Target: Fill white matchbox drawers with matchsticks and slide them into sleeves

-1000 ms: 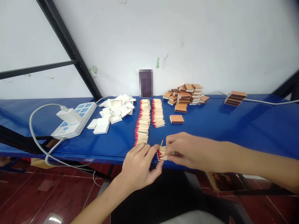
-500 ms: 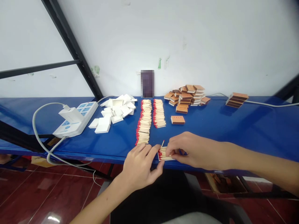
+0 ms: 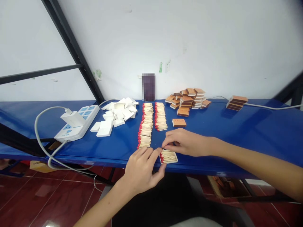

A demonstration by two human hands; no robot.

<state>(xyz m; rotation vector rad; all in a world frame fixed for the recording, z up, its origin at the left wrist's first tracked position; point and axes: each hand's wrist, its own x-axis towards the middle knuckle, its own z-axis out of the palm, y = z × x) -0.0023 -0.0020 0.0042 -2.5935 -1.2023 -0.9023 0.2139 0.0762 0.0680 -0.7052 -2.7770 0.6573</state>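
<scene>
While the blue tabletop (image 3: pixel 248 135) runs back from the tray of matches (image 3: pixel 169 157) to a white wall (image 3: pixel 213 47), red floor tiles (image 3: pixel 59 198) lie below. The tray of matches sits at the front edge (image 3: pixel 106 161), its left end grasped by the left hand (image 3: pixel 141 167); the right hand (image 3: pixel 182 143) pinches at its far rim, on what I cannot tell. To its right, open blue tabletop stretches toward a stack of matchboxes (image 3: pixel 237 103).

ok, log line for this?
white tray: matches inside | left hand: at its left end | right hand: at its far-left corner
</scene>
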